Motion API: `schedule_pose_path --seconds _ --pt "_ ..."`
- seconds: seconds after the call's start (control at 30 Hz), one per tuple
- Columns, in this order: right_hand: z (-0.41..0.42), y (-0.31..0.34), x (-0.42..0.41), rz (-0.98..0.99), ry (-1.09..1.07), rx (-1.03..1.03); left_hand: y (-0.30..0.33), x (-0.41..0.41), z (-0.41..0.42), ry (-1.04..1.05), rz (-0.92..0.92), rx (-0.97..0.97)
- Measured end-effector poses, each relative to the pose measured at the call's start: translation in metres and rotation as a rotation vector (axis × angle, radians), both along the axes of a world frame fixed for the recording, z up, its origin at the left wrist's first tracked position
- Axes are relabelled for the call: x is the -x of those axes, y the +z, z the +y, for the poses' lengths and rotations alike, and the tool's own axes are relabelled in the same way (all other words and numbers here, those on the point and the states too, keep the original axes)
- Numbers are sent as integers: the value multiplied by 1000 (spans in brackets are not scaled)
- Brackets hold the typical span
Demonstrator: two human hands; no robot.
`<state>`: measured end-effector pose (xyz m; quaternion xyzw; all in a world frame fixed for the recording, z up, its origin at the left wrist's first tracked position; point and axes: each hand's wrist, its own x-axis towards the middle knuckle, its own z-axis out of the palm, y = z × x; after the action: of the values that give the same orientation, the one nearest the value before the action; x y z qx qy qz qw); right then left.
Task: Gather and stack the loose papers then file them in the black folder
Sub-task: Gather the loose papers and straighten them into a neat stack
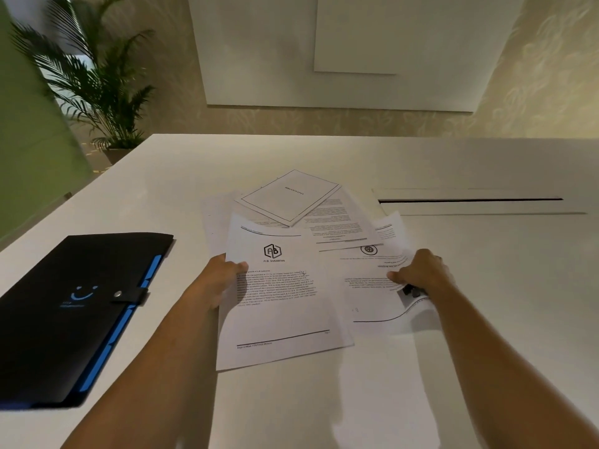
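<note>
Several loose printed papers lie scattered in the middle of the white table (486, 319). My left hand (220, 280) grips the left edge of the sheet headed with an "AB Industries" logo (278, 306), thumb on top. My right hand (418, 273) pinches the right edge of another printed sheet (369, 286) lying beside it, whose corner curls up. Further back, a bordered page (288, 197) rests on top of other overlapping sheets (337, 222). The black folder (74, 312) with blue tabs and a snap strap lies closed at the left.
A long cable slot (470, 200) is set into the table at the back right. A potted palm (100, 92) stands beyond the table's far left corner. A white wall panel (340, 53) hangs behind.
</note>
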<state>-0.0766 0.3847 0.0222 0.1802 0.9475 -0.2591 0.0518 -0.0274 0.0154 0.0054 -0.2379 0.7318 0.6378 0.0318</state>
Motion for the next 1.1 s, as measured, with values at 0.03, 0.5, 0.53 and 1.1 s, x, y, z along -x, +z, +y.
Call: schedule_pose_path --seconds 0.03,0.5,0.53,1.1 --pt "5 -1 4 -5 -18 122 0 0 -1 -2 -8 -11" --pt "0 129 -19 526 217 425 13 -5 0 -1 -68 -119" --pt "-10 138 -25 563 268 404 13 -5 -1 0 -62 -67" --pt "-101 -6 -21 144 262 853 6 5 -7 109 -141 -109"
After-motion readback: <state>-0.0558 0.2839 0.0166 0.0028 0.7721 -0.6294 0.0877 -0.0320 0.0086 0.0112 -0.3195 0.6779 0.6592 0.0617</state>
